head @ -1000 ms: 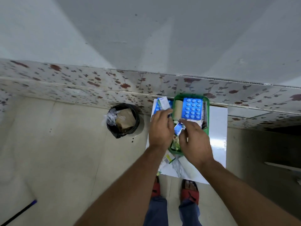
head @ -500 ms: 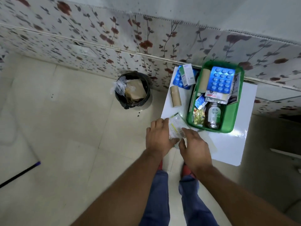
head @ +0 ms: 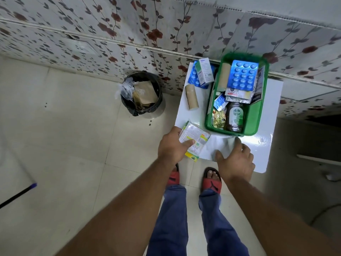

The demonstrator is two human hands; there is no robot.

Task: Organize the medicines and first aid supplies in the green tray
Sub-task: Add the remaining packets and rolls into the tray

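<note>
The green tray (head: 256,115) sits on a small white table (head: 265,145) against the wall. It holds a blue blister pack (head: 242,75), a beige bandage roll (head: 223,76), a brown Dettol bottle (head: 235,116), a gold strip (head: 219,119) and small sachets. My left hand (head: 172,146) grips a white and green medicine packet (head: 194,140) at the table's front left corner. My right hand (head: 235,159) rests open on the table's front edge, just below the tray. Left of the tray lie a second bandage roll (head: 191,97), a white box (head: 204,72) and another blue blister pack (head: 193,75).
A black bin (head: 142,93) with paper and plastic waste stands on the tiled floor left of the table. A floral tiled wall runs behind. My feet in red sandals (head: 212,180) are right at the table's front. A dark stick (head: 16,195) lies at the far left.
Both hands drew back from the tray to the table's front. The left hand now holds the white and green packet alone, and the right hand has let go and spread open.
</note>
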